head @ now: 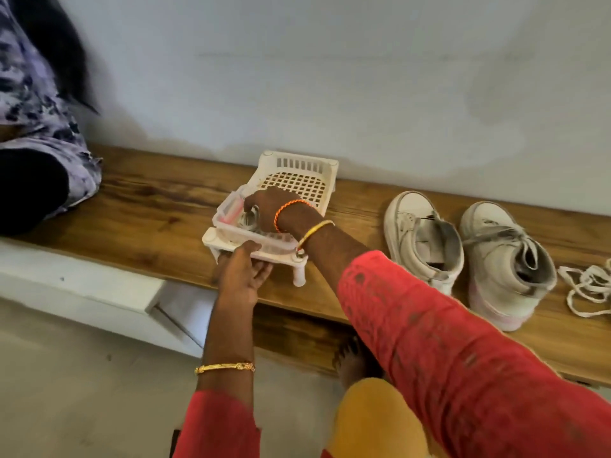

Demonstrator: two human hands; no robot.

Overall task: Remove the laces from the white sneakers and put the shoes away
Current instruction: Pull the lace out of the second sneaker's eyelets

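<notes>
Two white high-top sneakers stand on the wooden bench [158, 209], heels toward me: the left sneaker [420, 233] and the right sneaker [502, 256]. A loose white lace [588, 289] lies in a heap at the far right. A white plastic rack [297, 180] with a lattice floor stands left of the shoes. My left hand [243, 272] holds its front edge, thumb on top and fingers underneath. My right hand [274, 208] reaches into the rack, fingers curled round a small clear object [248, 220] beside a clear box with a pink part [231, 209].
A pale wall runs right behind the bench. A person in a purple patterned garment [36, 120] sits on the bench at the far left. A white ledge [82, 285] lies below the bench on the left. My foot [353, 358] is under the bench edge.
</notes>
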